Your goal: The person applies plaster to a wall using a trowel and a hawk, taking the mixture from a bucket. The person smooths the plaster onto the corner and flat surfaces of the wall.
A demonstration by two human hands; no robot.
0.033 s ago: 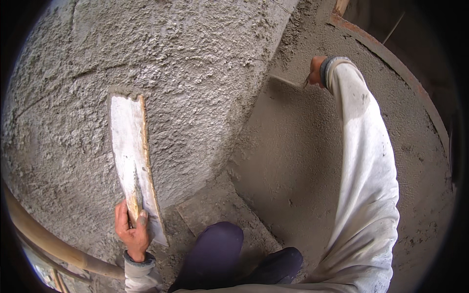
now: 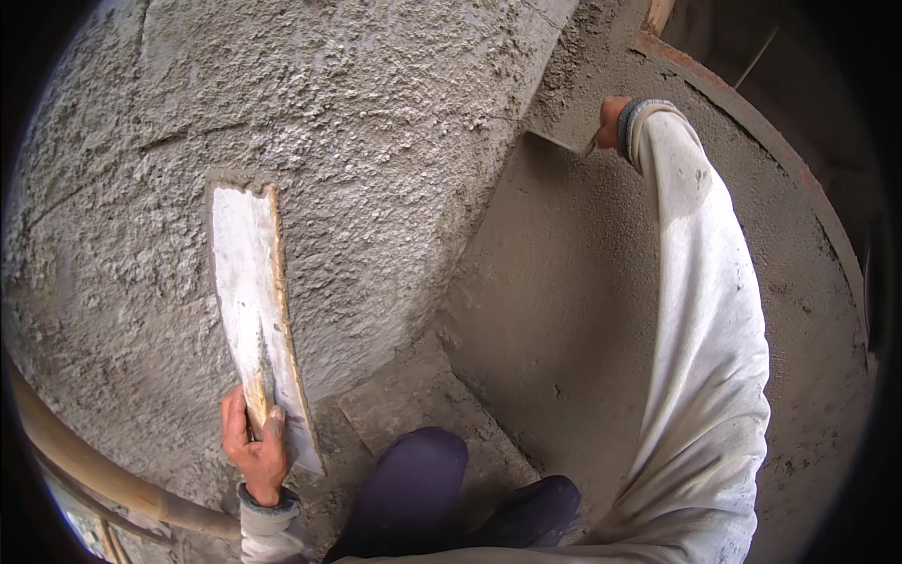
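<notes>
My left hand [image 2: 256, 449] is closed round the wooden handle of a long, narrow plastering float [image 2: 246, 254]. The float's whitish back shows, with grey mortar crusted along its far end. It stands out in front of the rough wall at left. At the upper right my right hand [image 2: 611, 122] is closed on a trowel [image 2: 556, 141], whose thin edge lies against the wet grey plaster [image 2: 573, 273]. Below the trowel the plaster is smoother than above. My wrist and sleeve hide part of the grip.
A rough, scored grey wall [image 2: 357, 122] fills the left and meets the plastered face in a corner. A wooden pole [image 2: 122, 470] crosses the lower left. A mortar-smeared slab [image 2: 413, 395] lies before my knees [image 2: 413, 479]. A reddish edge [image 2: 742, 103] curves along the right.
My right hand and the trowel have shifted slightly upward along the plaster. My left hand and the float stay nearly where they were.
</notes>
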